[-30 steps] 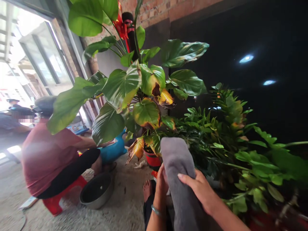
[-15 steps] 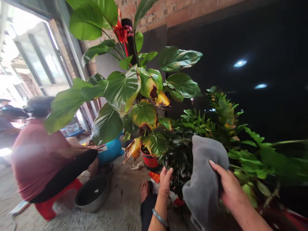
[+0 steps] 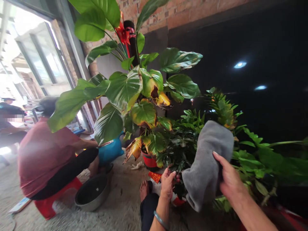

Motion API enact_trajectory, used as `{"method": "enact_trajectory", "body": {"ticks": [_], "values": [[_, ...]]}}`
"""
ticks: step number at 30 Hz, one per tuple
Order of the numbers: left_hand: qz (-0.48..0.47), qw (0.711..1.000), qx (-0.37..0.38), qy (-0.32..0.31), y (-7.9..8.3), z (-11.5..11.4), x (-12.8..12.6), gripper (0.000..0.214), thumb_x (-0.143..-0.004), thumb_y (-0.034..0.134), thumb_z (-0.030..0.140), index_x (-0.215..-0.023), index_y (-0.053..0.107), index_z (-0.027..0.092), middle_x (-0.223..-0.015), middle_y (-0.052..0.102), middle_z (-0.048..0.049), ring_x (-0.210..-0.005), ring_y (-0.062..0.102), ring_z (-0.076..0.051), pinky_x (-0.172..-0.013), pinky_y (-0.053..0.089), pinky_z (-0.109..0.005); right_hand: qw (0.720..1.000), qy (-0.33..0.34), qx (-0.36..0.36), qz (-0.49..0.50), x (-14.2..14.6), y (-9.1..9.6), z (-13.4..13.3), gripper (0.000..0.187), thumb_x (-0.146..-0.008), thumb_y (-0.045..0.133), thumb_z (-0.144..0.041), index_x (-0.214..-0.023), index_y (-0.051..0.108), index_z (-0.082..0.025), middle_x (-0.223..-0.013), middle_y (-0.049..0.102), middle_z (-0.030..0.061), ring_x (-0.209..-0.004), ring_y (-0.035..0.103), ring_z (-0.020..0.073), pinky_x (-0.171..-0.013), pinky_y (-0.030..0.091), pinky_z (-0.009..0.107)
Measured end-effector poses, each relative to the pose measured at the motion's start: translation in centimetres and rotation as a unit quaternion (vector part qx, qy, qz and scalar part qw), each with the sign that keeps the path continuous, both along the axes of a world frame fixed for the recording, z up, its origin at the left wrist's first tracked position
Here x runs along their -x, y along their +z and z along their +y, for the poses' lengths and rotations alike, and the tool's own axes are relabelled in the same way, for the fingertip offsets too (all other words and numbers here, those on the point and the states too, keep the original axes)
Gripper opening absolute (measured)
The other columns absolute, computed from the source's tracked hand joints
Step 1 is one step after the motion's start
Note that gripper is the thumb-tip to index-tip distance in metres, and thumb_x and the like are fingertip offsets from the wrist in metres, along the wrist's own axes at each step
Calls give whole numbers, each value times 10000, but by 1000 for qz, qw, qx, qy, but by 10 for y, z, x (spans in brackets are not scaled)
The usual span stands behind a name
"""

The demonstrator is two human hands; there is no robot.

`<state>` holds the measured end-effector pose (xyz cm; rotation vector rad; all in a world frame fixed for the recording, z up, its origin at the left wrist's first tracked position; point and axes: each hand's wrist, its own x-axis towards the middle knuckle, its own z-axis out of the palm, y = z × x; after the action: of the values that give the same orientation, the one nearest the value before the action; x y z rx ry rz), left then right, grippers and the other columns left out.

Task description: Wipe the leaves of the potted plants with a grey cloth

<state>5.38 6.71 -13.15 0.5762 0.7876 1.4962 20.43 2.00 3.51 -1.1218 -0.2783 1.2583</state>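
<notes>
My right hand (image 3: 228, 179) is closed on a grey cloth (image 3: 208, 160) and holds it against the leaves of a small dark-green potted plant (image 3: 183, 144). My left hand (image 3: 167, 183), with a bangle on its wrist, reaches in at the base of that plant; its fingers curl round low stems or leaves above the red pot (image 3: 178, 201). Behind it stands a tall plant with big green and yellowing leaves (image 3: 125, 89) in another red pot (image 3: 149, 160). My bare foot (image 3: 144, 190) rests on the concrete floor.
Another person in a red shirt (image 3: 43, 154) squats on a red stool (image 3: 48, 205) at the left, beside a metal basin (image 3: 92, 192) and a blue container (image 3: 112, 150). Leafy fronds (image 3: 262, 157) spread at the right before a dark wall.
My right hand carried the grey cloth from in front of me to the right and up onto the small plant. My left hand let go of the cloth and moved to the plant's base.
</notes>
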Motion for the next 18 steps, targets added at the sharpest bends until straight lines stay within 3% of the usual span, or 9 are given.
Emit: {"method": "enact_trajectory", "body": {"ticks": [3, 5, 7, 10, 14, 16, 18], "values": [[11, 1000, -10, -12, -3, -1, -3, 444, -456, 862, 388, -811, 712, 166, -660, 655, -8, -529, 544, -114, -529, 430, -240, 989, 119, 72, 56, 9, -29, -2, 177, -552, 727, -366, -615, 642, -224, -536, 722, 57, -898, 723, 355, -813, 568, 485], [34, 999, -3, -26, -4, -2, -3, 392, -442, 865, 380, -730, 718, 159, -620, 650, -11, -491, 508, -99, -497, 395, -228, 976, 189, 95, 45, 14, -55, -22, 257, -550, 740, -448, -618, 655, -215, -622, 754, 99, -953, 709, 373, -829, 561, 493], [53, 998, 10, -37, -5, -1, -1, 353, -418, 868, 362, -665, 717, 159, -533, 607, 10, -440, 454, -79, -459, 345, -218, 969, 225, 96, 28, 14, -67, -44, 305, -543, 764, -470, -656, 684, -198, -682, 769, 118, -982, 700, 372, -849, 558, 470], [59, 997, 15, -38, -6, 0, 2, 330, -415, 861, 350, -649, 720, 165, -489, 576, 30, -413, 425, -67, -443, 307, -215, 981, 176, 84, 26, 7, -48, -55, 326, -516, 795, -421, -714, 704, -178, -670, 768, 98, -926, 715, 363, -832, 570, 446], [66, 997, 26, -31, -6, -1, 1, 325, -414, 844, 323, -669, 726, 160, -526, 603, 25, -446, 467, -79, -469, 320, -219, 999, -18, -8, 48, -2, -3, -21, 214, -551, 750, -258, -752, 694, -212, -607, 752, -4, -807, 738, 292, -809, 583, 405], [73, 996, 35, -38, -6, -2, 0, 302, -413, 832, 318, -642, 717, 157, -516, 594, 24, -450, 470, -86, -479, 330, -227, 997, 0, 9, 82, 1, -4, -6, 92, -584, 708, -219, -667, 669, -211, -522, 716, -4, -794, 741, 287, -805, 584, 403], [84, 995, 42, -38, -6, -3, 1, 293, -414, 820, 328, -624, 712, 156, -509, 586, 19, -444, 459, -90, -476, 327, -235, 987, 96, 79, 98, 9, -24, -7, 66, -608, 699, -242, -596, 649, -200, -475, 692, 35, -837, 738, 316, -809, 580, 428]]}}
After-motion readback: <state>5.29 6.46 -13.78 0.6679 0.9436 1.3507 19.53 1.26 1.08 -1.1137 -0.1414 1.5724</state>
